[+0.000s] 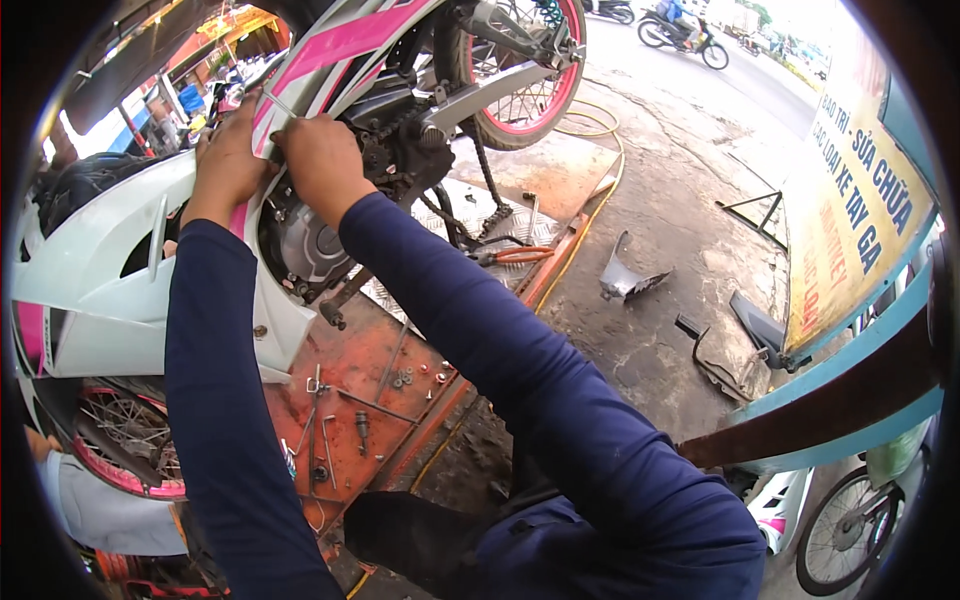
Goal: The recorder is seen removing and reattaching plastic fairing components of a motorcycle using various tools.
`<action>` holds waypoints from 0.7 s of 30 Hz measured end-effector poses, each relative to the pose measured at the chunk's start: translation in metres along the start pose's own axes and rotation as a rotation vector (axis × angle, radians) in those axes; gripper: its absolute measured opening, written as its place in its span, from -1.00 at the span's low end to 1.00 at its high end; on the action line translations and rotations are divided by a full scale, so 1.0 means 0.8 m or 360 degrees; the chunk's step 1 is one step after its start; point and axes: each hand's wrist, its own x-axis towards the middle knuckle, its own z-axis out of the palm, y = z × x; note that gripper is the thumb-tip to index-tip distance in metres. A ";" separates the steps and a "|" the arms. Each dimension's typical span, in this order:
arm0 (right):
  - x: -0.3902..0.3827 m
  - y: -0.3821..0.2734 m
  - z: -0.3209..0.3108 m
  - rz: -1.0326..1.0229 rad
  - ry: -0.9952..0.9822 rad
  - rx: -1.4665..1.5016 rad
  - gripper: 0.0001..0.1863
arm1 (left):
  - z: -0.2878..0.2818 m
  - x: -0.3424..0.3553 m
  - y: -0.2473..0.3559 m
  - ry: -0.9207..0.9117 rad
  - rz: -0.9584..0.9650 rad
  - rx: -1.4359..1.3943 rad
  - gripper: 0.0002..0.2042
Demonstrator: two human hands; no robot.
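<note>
A white-and-pink motorbike (110, 280) stands at the left, its engine (310, 250) exposed and its pink-rimmed rear wheel (556, 85) at the upper middle. My left hand (228, 165) is at the upper bodywork, fingers curled by the end of a thin metal tool (278, 105); what they hold is partly hidden. Just right of it, my right hand (325, 165) is closed on that tool against the pink-striped panel. Below lie loose wrenches (325, 448), nuts and washers (402, 376) on an orange platform (340, 355). Orange-handled pliers (522, 255) rest by a checkered metal plate.
Another person's grey-clothed limb (100, 510) shows at lower left. A signboard (850, 200) stands right, above another motorbike's wheel (840, 525). Removed plastic parts (625, 270) and a yellow hose (610, 190) lie on the concrete. A rider on a scooter (680, 35) is on the road beyond.
</note>
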 end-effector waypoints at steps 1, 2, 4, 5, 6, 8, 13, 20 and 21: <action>0.001 -0.002 0.001 0.0020 0.0003 -0.0020 -0.84 | 0.003 0.000 0.002 -0.0005 0.0001 -0.0007 -0.03; 0.002 -0.002 0.005 0.0040 0.0010 -0.0044 -0.84 | 0.004 0.001 0.005 0.0015 0.0001 -0.0006 -0.04; -0.001 0.002 0.009 0.0011 -0.0014 -0.0178 -0.86 | 0.006 0.006 0.011 -0.0009 -0.0028 -0.0012 -0.11; -0.004 -0.004 0.012 -0.0021 -0.0039 -0.0284 -0.86 | 0.007 0.004 0.006 -0.0009 -0.0034 -0.0003 -0.11; -0.007 -0.009 0.013 -0.0024 -0.0038 -0.0275 -0.86 | 0.007 0.002 0.002 0.0036 -0.0040 0.0000 -0.11; -0.013 -0.014 0.013 0.0044 -0.0006 -0.0319 -0.82 | 0.005 -0.001 -0.001 0.0084 -0.0042 0.0000 -0.11; -0.011 -0.012 0.009 0.0048 -0.0013 -0.0404 -0.81 | 0.001 0.000 0.005 -0.0011 -0.0046 0.0019 -0.10; 0.001 -0.016 -0.004 0.0196 -0.0258 -0.0161 -0.82 | 0.007 0.001 -0.004 -0.0001 -0.0073 0.0007 -0.06; 0.001 -0.016 -0.005 0.0261 -0.0298 -0.0069 -0.80 | 0.009 -0.001 -0.004 0.0015 -0.0057 -0.0004 -0.04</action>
